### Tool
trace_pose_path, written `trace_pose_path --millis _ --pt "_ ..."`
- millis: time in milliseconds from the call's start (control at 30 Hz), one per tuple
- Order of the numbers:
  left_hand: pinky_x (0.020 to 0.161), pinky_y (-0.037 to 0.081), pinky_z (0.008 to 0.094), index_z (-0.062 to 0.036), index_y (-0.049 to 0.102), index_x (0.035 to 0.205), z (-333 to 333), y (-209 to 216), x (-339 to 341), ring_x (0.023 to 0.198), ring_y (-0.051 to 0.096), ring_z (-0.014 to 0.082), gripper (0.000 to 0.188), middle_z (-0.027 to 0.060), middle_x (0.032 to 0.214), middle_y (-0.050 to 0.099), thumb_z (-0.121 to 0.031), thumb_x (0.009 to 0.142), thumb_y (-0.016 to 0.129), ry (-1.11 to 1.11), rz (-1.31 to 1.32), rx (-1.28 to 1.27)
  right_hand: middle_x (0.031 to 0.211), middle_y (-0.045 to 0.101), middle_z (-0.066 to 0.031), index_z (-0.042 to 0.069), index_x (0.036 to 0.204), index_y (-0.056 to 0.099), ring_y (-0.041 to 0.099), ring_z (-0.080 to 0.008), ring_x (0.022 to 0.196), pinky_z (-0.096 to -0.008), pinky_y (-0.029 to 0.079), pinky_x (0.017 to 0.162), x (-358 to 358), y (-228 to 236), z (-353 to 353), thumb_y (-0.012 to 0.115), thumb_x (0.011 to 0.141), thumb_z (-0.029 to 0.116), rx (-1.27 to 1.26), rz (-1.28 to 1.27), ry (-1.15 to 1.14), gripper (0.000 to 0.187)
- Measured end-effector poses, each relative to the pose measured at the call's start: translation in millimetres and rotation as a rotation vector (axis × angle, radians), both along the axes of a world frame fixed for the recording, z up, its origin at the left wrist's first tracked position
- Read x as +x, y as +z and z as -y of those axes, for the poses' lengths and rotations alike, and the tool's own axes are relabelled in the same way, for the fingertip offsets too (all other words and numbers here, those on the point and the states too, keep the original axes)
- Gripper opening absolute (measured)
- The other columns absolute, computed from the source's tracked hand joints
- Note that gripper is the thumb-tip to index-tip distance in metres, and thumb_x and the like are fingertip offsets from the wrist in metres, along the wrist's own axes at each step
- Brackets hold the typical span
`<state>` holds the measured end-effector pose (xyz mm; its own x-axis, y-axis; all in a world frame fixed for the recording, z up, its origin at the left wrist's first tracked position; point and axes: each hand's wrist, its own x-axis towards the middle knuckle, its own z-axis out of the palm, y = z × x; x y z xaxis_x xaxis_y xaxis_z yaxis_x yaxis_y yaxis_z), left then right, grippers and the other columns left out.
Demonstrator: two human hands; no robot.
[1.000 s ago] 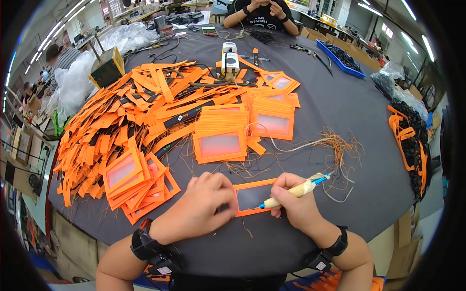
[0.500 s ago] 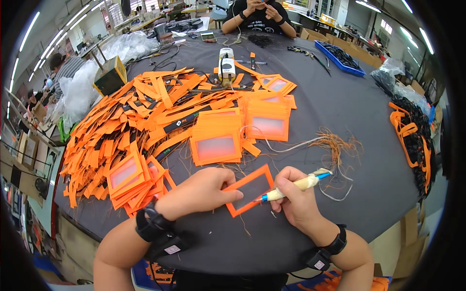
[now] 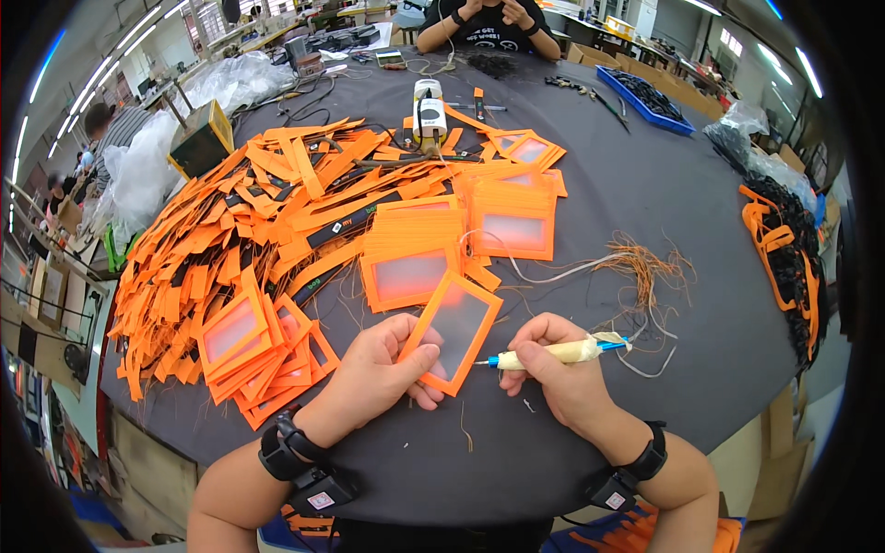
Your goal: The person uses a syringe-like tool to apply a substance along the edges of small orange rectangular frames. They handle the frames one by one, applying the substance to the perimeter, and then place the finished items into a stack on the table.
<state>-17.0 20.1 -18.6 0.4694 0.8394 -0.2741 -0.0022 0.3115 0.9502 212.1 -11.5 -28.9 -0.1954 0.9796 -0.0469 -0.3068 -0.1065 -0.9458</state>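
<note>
My left hand [image 3: 376,367] grips an orange-bordered card pouch [image 3: 458,324] with a clear window, thumb on its face and fingers behind. The pouch is tilted up off the table. In my right hand [image 3: 564,385] is a soldering iron [image 3: 572,351], its blue handle wrapped in cream tape. The metal tip points left, close to the pouch's lower right edge; whether it touches cannot be made out. Beyond my left hand stand stacked pouches [image 3: 410,276] and a second stack [image 3: 513,230]. A looser pile of pouches [image 3: 235,334] lies to its left.
A large heap of orange and black straps [image 3: 217,244] covers the table's left side. Orange thread scraps [image 3: 636,267] and a pale cord [image 3: 553,279] lie right of centre. A white power device [image 3: 429,112] and a blue tray [image 3: 645,100] stand farther back. Another person [image 3: 489,26] sits opposite.
The pouch has turned more upright and been lifted, with my left hand's fingers now behind it. The iron has drawn off the window to beside the pouch's edge and lies more level.
</note>
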Motion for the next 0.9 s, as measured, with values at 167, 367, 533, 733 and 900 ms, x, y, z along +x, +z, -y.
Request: trace_pose_path --millis 167,367,533,733,900 --pt "0.054 0.056 0.0241 0.0029 0.049 0.106 -0.2 0.0 -0.3 0.064 0.066 0.0159 0.018 0.011 0.081 0.063 -0.01 0.094 0.053 -0.002 -0.018 0.012 0.082 0.064 -0.0084 -0.001 0.093 0.056 0.065 -0.0121 0.069 -0.0227 0.054 0.061 -0.4 -1.5 0.3 0.062 0.09 0.013 0.018 0.07 0.033 0.015" --pt "0.054 0.057 0.0244 0.0039 0.048 0.107 -0.4 0.2 -1.1 0.065 0.066 0.0156 0.019 0.0106 0.082 0.064 -0.01 0.094 0.052 -0.012 -0.018 0.029 0.083 0.064 -0.0088 -0.001 0.093 0.056 0.066 -0.0133 0.07 -0.0228 0.055 0.062 -1.8 0.0 0.0 0.062 0.09 0.012 0.012 0.076 0.034 0.015" --pt "0.055 0.057 0.0243 0.0043 0.048 0.108 -0.9 -1.0 -1.5 0.065 0.066 0.0154 0.021 0.0103 0.082 0.063 -0.011 0.094 0.053 -0.016 -0.025 0.03 0.083 0.064 -0.0091 -0.001 0.093 0.056 0.066 -0.0137 0.07 -0.023 0.055 0.062 -2.0 -1.5 -0.5 0.063 0.089 0.012 0.022 0.075 0.036 0.016" --pt "0.055 0.056 0.024 0.0043 0.049 0.108 -0.6 -0.6 -1.5 0.065 0.066 0.0153 0.022 0.01 0.083 0.063 -0.012 0.094 0.053 -0.024 -0.018 0.035 0.084 0.064 -0.0092 -0.001 0.094 0.055 0.066 -0.0138 0.071 -0.0231 0.055 0.063 -2.2 -0.9 -0.2 0.064 0.089 0.013 0.021 0.078 0.045 0.017" --pt "0.055 0.056 0.0237 0.0042 0.049 0.108 -0.8 -0.9 -1.1 0.065 0.065 0.0152 0.022 0.0098 0.082 0.063 -0.012 0.094 0.053 -0.027 -0.022 0.037 0.084 0.064 -0.0092 -0.001 0.094 0.055 0.066 -0.0135 0.072 -0.0228 0.055 0.063 -2.2 -1.0 0.0 0.063 0.089 0.012 0.014 0.086 0.052 0.017"
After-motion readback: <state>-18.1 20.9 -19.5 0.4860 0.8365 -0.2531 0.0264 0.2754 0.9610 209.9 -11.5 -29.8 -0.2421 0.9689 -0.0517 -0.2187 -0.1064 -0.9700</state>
